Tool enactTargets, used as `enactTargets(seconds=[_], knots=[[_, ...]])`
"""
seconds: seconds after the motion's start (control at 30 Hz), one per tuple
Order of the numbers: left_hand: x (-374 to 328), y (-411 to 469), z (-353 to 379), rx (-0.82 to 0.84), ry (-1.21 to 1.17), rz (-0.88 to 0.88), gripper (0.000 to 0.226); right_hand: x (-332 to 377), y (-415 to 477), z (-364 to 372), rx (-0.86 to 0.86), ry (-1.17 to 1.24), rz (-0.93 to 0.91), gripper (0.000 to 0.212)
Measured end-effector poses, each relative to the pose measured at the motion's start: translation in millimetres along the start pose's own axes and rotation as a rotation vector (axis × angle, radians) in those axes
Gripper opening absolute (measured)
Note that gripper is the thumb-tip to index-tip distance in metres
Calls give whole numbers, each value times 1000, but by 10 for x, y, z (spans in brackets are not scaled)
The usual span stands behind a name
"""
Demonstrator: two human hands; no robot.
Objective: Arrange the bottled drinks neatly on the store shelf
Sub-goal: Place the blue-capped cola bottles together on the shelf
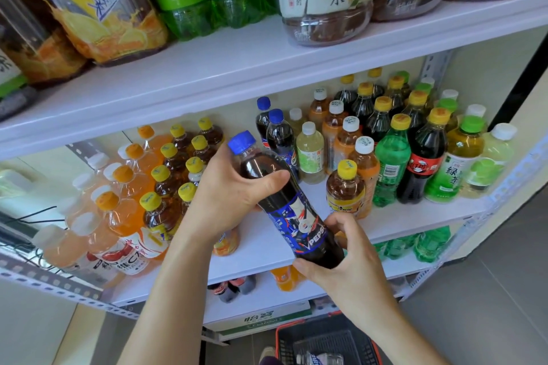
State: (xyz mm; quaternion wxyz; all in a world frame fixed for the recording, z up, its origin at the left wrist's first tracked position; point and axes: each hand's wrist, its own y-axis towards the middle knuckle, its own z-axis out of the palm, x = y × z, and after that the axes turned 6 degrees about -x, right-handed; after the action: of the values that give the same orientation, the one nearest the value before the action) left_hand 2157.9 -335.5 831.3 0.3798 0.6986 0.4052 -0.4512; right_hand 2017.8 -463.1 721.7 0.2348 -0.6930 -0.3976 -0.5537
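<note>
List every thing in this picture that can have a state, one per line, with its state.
Pepsi bottle: capped, full, tilted, held in both hands.
Left-hand grip: curled round the bottle's shoulder.
Right-hand grip: curled round the bottle's base.
Shelved Pepsi bottles: upright, capped.
Shopping basket: on the floor, holding a clear bottle lying flat.

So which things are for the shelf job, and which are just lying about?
For the job: Pepsi bottle, held by left hand and right hand; two shelved Pepsi bottles; middle shelf.
Just lying about: red basket; cardboard box.
</note>
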Motion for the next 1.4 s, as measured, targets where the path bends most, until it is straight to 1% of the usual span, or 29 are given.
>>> enactTargets(seconds=[0.1, 0.17, 0.23, 0.33, 0.43, 0.5, 0.63, 0.77, 0.93, 1.07, 1.2, 1.23, 1.33, 1.4], knots=[[41, 44, 68, -49, 34, 34, 49, -32, 79, -34, 24, -140, -52, 57], [64, 78, 121, -83, 106, 72, 51, -55, 116, -72, 12, -245, -136, 55], [97, 130, 186, -131, 202, 124, 52, -72, 147, -119, -48, -351, -209, 53], [190, 260, 300, -179, 340, 171, 55, -66, 219, -197, -150, -423, -264, 50], [349, 435, 426, -155, 444, 170, 59, -44, 339, -249, -239, -511, -336, 57], [485, 556, 516, -126, 476, 158, 60, -25, 419, -260, -260, -566, -359, 64], [725, 782, 742, -86, 510, 139, 64, -45, 600, -280, -188, -669, -320, 75], [866, 951, 882, -99, 511, 113, 64, -80, 701, -266, -116, -748, -290, 74], [918, 1094, 892, -136, 577, 103, 77, -43, 789, -242, -159, -747, -245, 63], [929, 1111, 893, -118, 611, 121, 77, -4, 875, -212, -172, -782, -243, 55], [920, 1140, 899, -104, 615, 122, 74, 48, 967, -225, -136, -853, -218, 65], [923, 1141, 889, -103, 616, 115, 75, 62, 997, -239, -118, -860, -215, 62], [940, 1137, 833, -87, 594, 74, 80, 99, 1069, -287, -98, -861, -230, 44], [937, 1111, 780, -63, 553, 36, 81, 114, 1072, -295, -88, -847, -251, 40]])
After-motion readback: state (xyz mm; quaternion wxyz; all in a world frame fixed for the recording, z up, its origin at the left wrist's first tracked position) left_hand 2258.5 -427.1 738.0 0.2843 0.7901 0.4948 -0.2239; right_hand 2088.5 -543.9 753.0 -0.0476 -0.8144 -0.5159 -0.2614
